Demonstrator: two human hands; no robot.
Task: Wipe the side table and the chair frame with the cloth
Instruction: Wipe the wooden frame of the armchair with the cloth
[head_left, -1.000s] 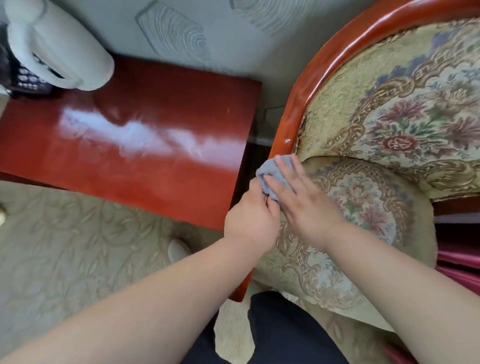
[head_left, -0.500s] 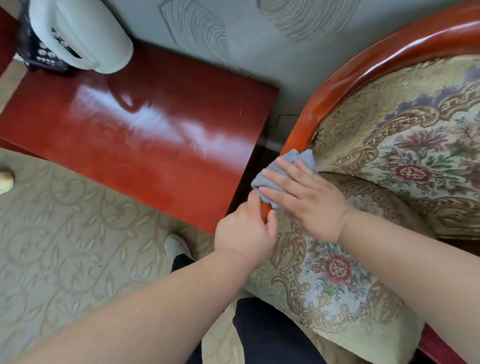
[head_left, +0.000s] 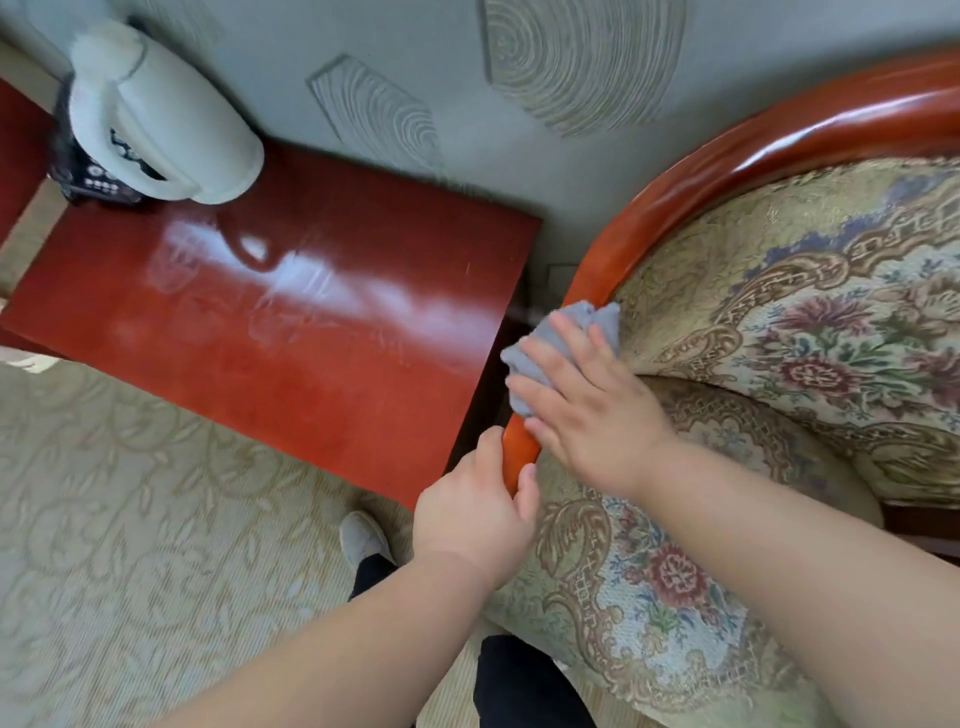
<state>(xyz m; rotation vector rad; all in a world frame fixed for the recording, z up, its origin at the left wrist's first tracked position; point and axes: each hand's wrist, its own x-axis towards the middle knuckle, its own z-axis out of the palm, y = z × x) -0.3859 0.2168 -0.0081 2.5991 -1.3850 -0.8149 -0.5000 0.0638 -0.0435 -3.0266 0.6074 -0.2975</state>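
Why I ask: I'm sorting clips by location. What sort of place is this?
Probably a hotel room, or a home sitting room: a white kettle on a glossy red side table, a floral upholstered chair with a wooden frame, and patterned carpet.

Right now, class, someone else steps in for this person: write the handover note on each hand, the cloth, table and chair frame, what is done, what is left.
Left hand: grips the lower end of the chair frame.
Right hand: fingers straight, pressing the cloth on the frame just above the left hand.
Side table: beside the chair; streaks on its top suggest it is probably wiped. A white kettle stands at its far corner.
Left: the frame's long upper curve above the cloth.
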